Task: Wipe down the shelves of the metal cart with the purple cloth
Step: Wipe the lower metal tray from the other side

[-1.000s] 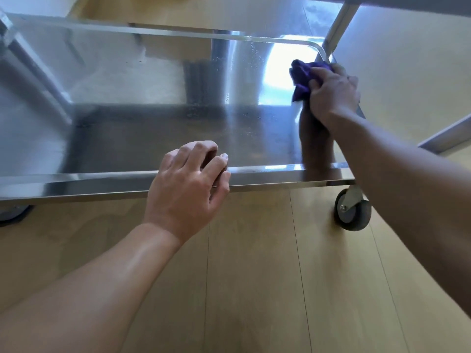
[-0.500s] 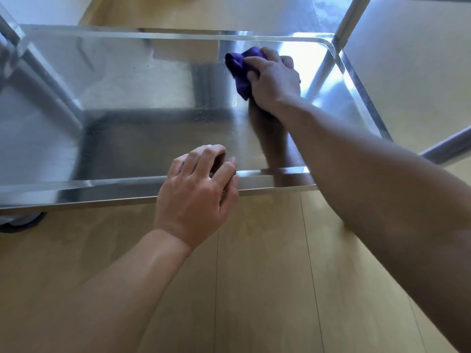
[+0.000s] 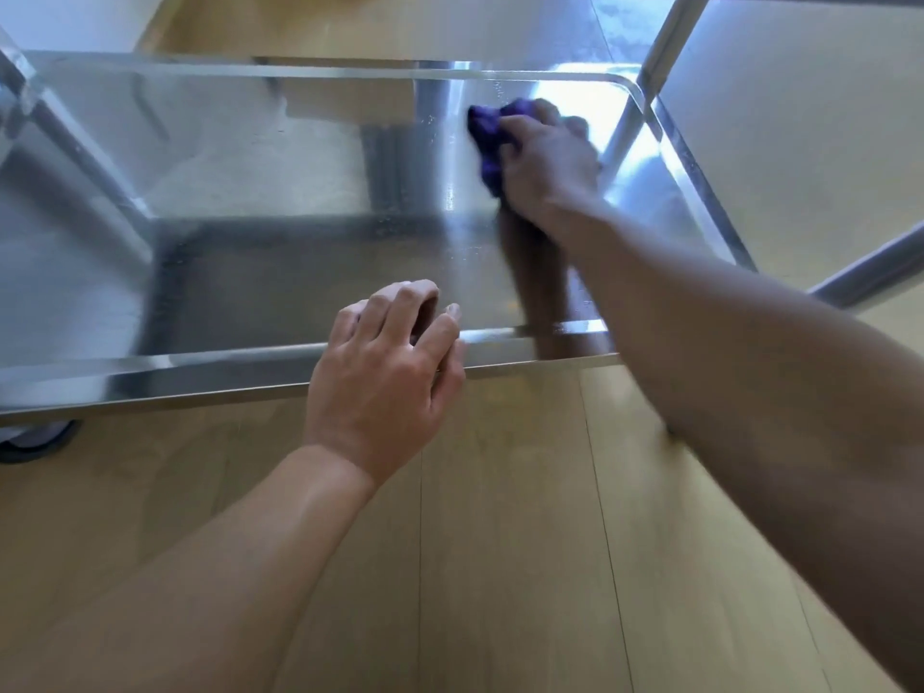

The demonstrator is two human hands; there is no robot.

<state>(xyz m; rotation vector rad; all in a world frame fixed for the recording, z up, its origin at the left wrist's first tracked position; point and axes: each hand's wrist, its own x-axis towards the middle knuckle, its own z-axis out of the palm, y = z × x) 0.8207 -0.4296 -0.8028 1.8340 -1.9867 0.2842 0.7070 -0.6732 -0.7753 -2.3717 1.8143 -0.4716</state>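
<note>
right hand (image 3: 547, 167) fingers clamped on bunched purple cloth (image 3: 487, 137), pressing it onto bottom shelf (image 3: 280, 272) to wipe; left hand (image 3: 385, 377) fingers curled over front rim, likely steadying cart

We are indoors, in a room with a pale wood-plank floor (image 3: 500, 542) and a white wall (image 3: 75, 17). A stainless-steel cart (image 3: 200, 377) on a caster (image 3: 30, 440) stands here. Whether it is a home or a workplace, we cannot tell.
</note>
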